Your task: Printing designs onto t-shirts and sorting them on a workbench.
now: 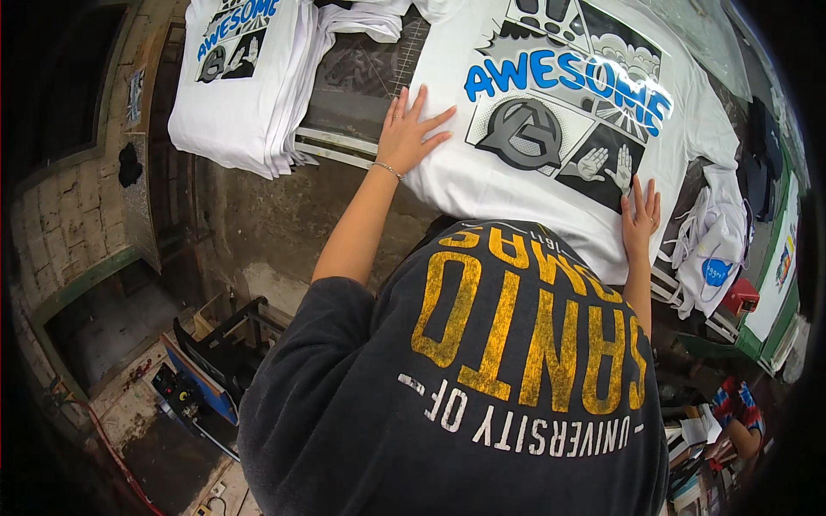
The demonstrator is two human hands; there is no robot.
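Note:
A white T-shirt (447,181) with a black, grey and blue comic-style print lies spread on the worktable in front of me. My left hand (411,136) rests on its left edge, fingers spread wide and flat. On the shirt's near right side lies my right hand (640,217), its fingers stretched upward and slightly apart, just beside the print's lower right corner. Both hands are open and grip nothing. To the left, a stack of white T-shirts (232,120) hangs partly over the table edge, the top one bearing the same print.
Between stack and shirt shows a dark table surface (357,73) with a ruler strip (411,56). A bundle of white cloth (714,241) hangs at the right, near a red object (741,297). Dark machine-like equipment (206,370) stands low left. Another person (738,417) is at the lower right.

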